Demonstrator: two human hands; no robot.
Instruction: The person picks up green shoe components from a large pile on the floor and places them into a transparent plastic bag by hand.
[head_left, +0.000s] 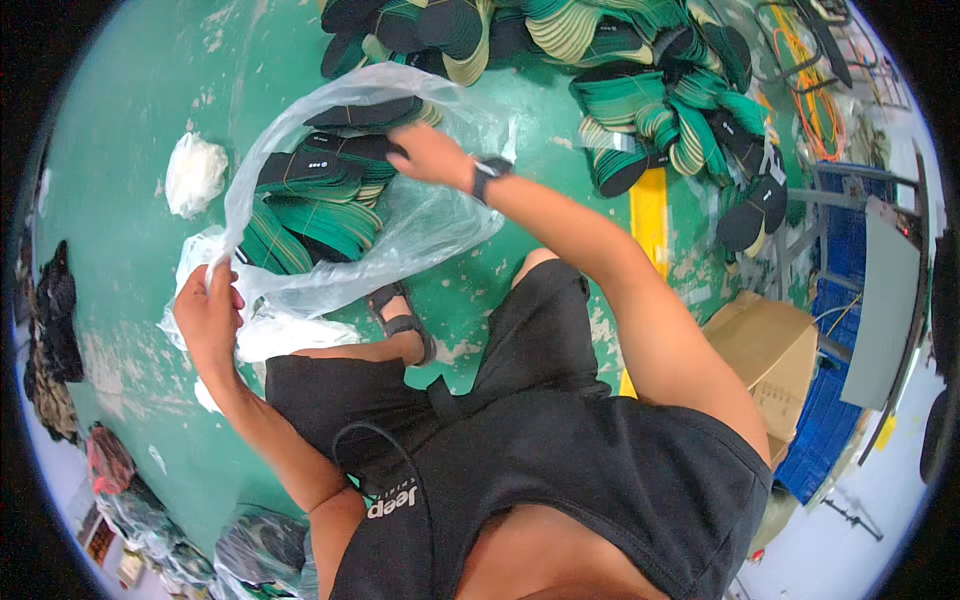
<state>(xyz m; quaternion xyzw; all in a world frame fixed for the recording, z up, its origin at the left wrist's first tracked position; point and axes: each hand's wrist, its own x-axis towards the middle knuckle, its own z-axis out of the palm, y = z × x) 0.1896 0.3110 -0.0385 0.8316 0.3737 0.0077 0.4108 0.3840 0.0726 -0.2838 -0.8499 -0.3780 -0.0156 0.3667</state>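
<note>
A large clear plastic bag (440,225) lies with its mouth spread wide on the floor in front of me. My left hand (208,308) pinches the bag's rim at its near left side. Inside the bag are several stacks of green and black shoe insoles (310,175), lying across one another. Reaching in over the far right rim, my right hand (430,155) has its fingers around a stack of insoles (365,115) at the top of the pile. Its fingertips are partly hidden against that stack. A dark watch sits on my right wrist.
More insole stacks (640,110) cover the floor at the far side and far right. A white crumpled bag (195,175) lies left, and white plastic (290,335) by my foot. A cardboard box (765,350) and blue crates (825,400) stand right. Filled bags (265,550) sit lower left.
</note>
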